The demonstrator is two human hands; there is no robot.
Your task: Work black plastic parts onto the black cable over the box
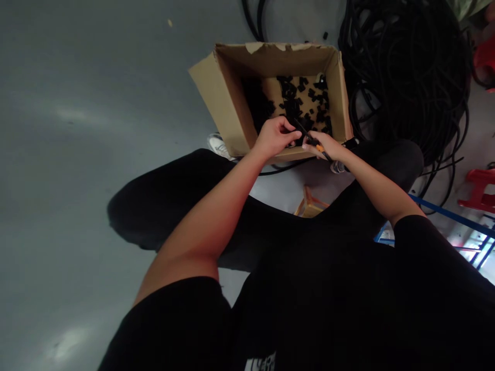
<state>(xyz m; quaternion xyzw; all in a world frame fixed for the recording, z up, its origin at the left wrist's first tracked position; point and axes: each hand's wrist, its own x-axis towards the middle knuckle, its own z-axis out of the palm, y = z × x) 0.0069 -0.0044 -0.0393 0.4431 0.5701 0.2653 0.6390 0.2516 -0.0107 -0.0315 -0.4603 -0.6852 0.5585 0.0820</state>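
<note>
Between my feet stands an open cardboard box (228,98) with many small black pieces (290,91) on its bottom. Over the box's near edge, my left hand (276,136) has thumb and fingers pinched together; what it holds, if anything, is too small and dark to name. My right hand (323,144) is wrapped round scissors (308,136) with dark blades and an orange part by the handle. The blades point up and left, close to my left fingertips.
A large heap of black tubing (410,72) lies right of the box. Red stools (479,190) stand at the right edge, near a blue metal frame (456,216). A small wooden stool (310,207) shows between my legs. More black tubing (253,20) lies behind the box.
</note>
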